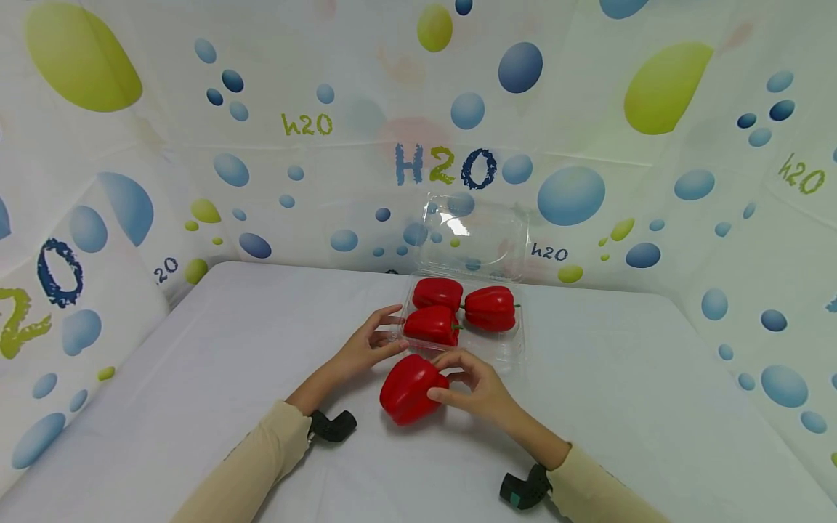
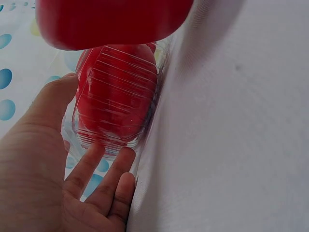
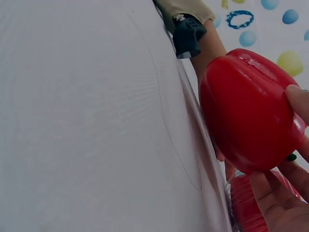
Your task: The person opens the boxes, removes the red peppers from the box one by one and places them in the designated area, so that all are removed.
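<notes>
In the head view my right hand (image 1: 480,392) grips a red bell pepper (image 1: 407,392) by its stem end, thumb on the near side and fingers on the far side. This pepper is tilted, in front of a clear plastic clamshell box (image 1: 512,352). Three more red bell peppers (image 1: 490,309) lie inside the box. At the box's left side is my left hand (image 1: 362,345), its fingers loosely extended. In the left wrist view its fingertips (image 2: 126,155) touch or nearly touch the ribbed wall. A green stem (image 3: 291,157) shows among the right fingers.
The box's transparent lid (image 1: 474,243) stands raised at the back, against the patterned backdrop (image 1: 366,181). A white cloth (image 1: 608,407) covers the table. Black wrist devices (image 1: 333,426) are on both forearms. The box's front right part holds no pepper.
</notes>
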A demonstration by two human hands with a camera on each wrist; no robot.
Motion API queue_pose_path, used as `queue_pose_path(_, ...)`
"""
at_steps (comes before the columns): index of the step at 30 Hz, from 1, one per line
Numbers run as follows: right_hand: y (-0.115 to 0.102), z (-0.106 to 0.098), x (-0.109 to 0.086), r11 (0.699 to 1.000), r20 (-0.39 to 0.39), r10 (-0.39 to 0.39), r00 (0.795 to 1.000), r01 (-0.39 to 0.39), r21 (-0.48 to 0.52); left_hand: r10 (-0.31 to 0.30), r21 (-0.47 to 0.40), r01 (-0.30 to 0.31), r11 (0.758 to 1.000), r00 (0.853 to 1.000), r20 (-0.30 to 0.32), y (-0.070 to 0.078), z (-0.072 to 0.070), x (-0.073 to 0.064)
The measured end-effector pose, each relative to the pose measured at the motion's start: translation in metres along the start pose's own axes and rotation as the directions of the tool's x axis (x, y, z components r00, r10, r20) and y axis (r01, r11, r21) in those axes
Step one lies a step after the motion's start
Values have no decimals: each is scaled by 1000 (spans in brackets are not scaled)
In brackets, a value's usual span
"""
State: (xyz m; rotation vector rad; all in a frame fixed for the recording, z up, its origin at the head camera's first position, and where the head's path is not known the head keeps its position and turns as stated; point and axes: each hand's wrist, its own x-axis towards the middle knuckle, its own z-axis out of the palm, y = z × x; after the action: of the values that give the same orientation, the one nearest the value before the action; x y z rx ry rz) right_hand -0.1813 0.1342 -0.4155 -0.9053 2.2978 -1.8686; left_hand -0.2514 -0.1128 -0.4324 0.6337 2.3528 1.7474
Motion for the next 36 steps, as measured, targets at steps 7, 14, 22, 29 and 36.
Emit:
queue_pose_path(7,1,2,-1,1000,9,16,1000,-16,-11,2,-7,-2,1000,1000,6,-2,-1,-1)
queue_pose_path(14,3,2,-2,1000,9,18,1000,-18,-10,2,-3,-2,1000,1000,12,-2,-1,0)
queue_pose_path(22,4,2,-2,1000,31,23,999,-24,17,5,6,-5,1000,1000,-1,-3,-1,0)
queue_pose_path(29,6,3,-2,997,97,70,993,-73,24,3,-5,-3,1000,1000,-2,0,-1,0)
queue_pose_path(36,6,3,-3,996,114,81,990,-83,13,4,-1,-4,1000,1000,-2,0,-1,-1)
